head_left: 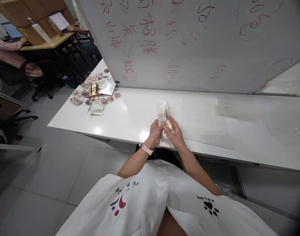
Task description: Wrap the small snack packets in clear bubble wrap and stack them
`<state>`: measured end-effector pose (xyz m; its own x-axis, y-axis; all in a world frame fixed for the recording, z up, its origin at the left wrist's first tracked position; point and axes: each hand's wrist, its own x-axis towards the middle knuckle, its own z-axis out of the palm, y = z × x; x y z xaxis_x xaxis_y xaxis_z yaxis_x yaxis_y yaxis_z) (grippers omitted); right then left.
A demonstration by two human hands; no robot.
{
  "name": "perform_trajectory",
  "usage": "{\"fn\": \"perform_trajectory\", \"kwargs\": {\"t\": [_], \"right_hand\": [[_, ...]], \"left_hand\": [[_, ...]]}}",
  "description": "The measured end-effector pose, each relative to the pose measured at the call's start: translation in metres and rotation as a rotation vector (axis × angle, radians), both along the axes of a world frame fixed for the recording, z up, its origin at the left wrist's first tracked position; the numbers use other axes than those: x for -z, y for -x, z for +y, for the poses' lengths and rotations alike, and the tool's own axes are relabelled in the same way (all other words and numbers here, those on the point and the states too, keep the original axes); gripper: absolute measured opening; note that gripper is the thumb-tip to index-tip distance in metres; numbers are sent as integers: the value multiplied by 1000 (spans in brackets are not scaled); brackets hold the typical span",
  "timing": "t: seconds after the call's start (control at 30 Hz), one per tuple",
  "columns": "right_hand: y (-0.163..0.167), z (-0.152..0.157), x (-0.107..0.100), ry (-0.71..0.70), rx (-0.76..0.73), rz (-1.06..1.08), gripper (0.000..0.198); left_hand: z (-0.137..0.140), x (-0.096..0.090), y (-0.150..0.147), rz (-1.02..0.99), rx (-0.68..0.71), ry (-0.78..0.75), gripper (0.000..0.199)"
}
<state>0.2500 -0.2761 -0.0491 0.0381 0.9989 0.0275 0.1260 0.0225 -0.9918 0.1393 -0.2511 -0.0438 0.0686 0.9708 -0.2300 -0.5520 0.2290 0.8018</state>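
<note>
Near the front edge of the white table point(130, 111), both hands grip a clear plastic bag point(163, 109) with pale and gold-coloured contents; what exactly is inside is too small to tell. My left hand point(155, 131), with a pale pink watch band on its wrist, closes around the bag's left side. On its right side, my right hand point(174, 133) is closed too, its thumb pressed on the bag close to the left thumb. The bag's far end points away from me toward the whiteboard.
A whiteboard point(189, 46) with red writing stands along the table's back. Small wrapped packets point(84, 94) and a silver pouch point(107, 86) are heaped at the left end. Flat clear bags point(235, 108) lie on the right. Two people sit at a desk point(50, 44) at far left.
</note>
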Motion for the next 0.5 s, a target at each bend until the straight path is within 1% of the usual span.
{"fn": "perform_trajectory", "kwargs": {"t": [0.03, 0.07, 0.1, 0.17, 0.2, 0.23, 0.27, 0.3, 0.37, 0.4, 0.43, 0.47, 0.5], "right_hand": [[4, -3, -3, 17, 11, 102, 76], [6, -5, -4, 31, 19, 194, 78], [8, -7, -6, 40, 25, 270, 80], [8, -10, -8, 47, 34, 374, 86], [6, -12, -9, 48, 39, 407, 87], [3, -13, -10, 55, 35, 429, 88], [-1, -14, -11, 71, 21, 444, 88], [-4, -15, -12, 95, -7, 452, 87], [-9, -16, -12, 151, -81, 456, 84], [-10, -17, -12, 174, -110, 456, 83], [-10, -18, -11, 190, -122, 457, 82], [-9, -18, -10, 202, -115, 461, 82], [-7, -20, -9, 215, -89, 470, 81]], "left_hand": [[-3, -2, 1, 32, 17, -34, 46], [-5, -5, 2, 106, 23, -72, 42], [-7, -9, 3, 222, 13, -114, 38], [-10, -17, 5, 511, -50, -205, 31], [-10, -21, 5, 619, -88, -246, 32], [-10, -25, 6, 657, -113, -272, 35], [-9, -28, 6, 612, -111, -273, 41], [-8, -30, 6, 498, -75, -245, 47], [-3, -33, 6, 189, 71, -123, 54], [0, -34, 6, 60, 140, -44, 55], [3, -34, 5, -27, 176, 29, 54], [6, -33, 5, -79, 172, 82, 53], [8, -32, 5, -108, 132, 111, 50]]}}
